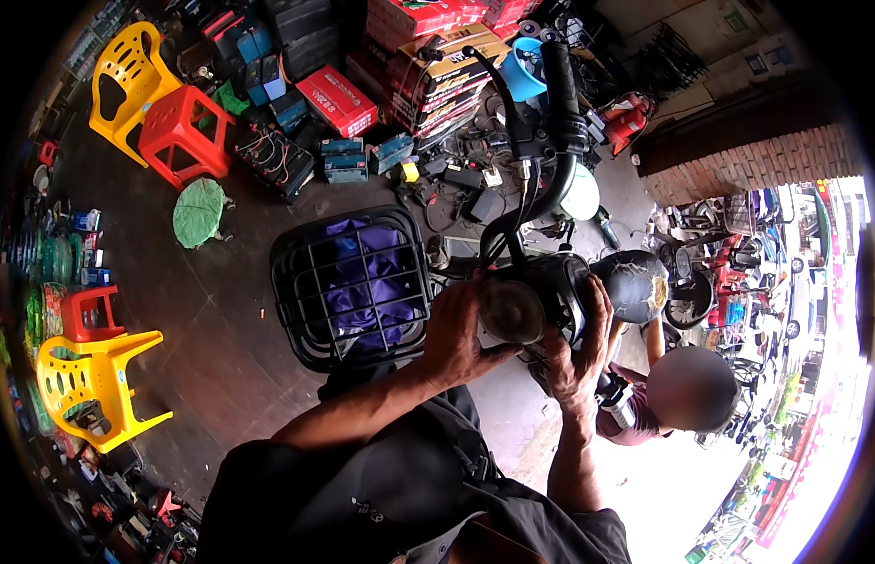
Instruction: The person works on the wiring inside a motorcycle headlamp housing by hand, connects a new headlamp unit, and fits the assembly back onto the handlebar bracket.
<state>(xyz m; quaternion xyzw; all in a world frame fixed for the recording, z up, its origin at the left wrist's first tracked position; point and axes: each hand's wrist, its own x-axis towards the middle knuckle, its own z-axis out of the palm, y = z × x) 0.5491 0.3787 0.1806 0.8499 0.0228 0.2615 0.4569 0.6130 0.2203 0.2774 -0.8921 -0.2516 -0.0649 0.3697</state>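
Note:
A round headlight (511, 312) with a greyish clear lens faces me at the front of a bike, set against a black housing (567, 282). My left hand (456, 329) grips the headlight's left side, the thumb along its lower edge. From below right, my right hand (578, 357) wraps around the housing, its fingers reaching up the right side. Above them rises the black handlebar (545, 197) with a rubber grip (558, 80), a brake lever and cables. Left of the headlight is a black wire basket (353, 287) holding purple cloth (371, 273).
A cracked black bike seat (630, 287) is behind the housing, near another person (635, 414) low at the right. Yellow chairs (103, 390), a red stool (183, 132) and a green-covered stool (200, 214) stand left. Stacked boxes (437, 80) and loose parts (465, 179) lie at the back.

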